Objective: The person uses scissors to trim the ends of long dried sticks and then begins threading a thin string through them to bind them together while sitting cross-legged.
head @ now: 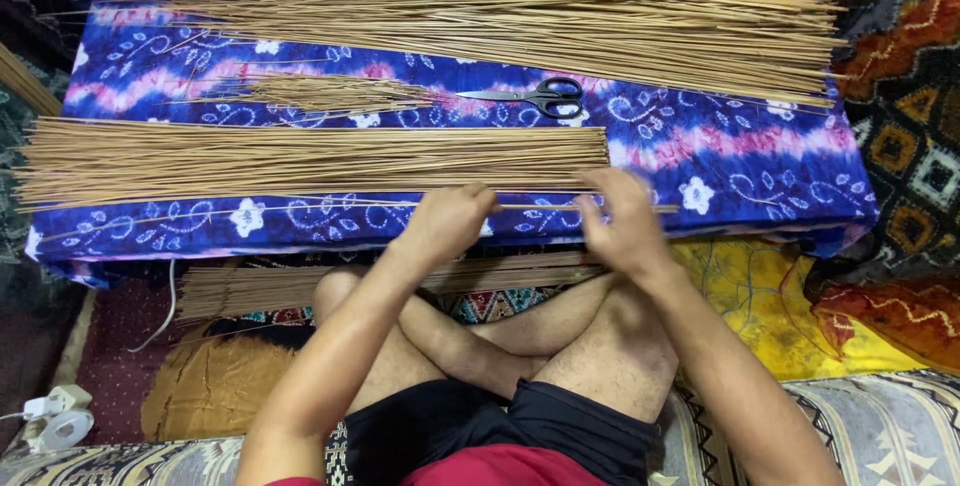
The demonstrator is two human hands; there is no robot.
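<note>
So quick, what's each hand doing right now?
Left hand: closed, pinching a thin stick.
Right hand: fingers curled on the same stick, though blurred, so the grip cannot be told.

Low platform draped in a blue, pink and white tie-dye cloth (760, 161) with flower motifs; floor covered by overlapping patterned rugs (915, 136) (geometric, in red, orange and black) at right; a yellow cloth (770, 296) below; white power adapter (58, 416) at lower left; lighting even.
</note>
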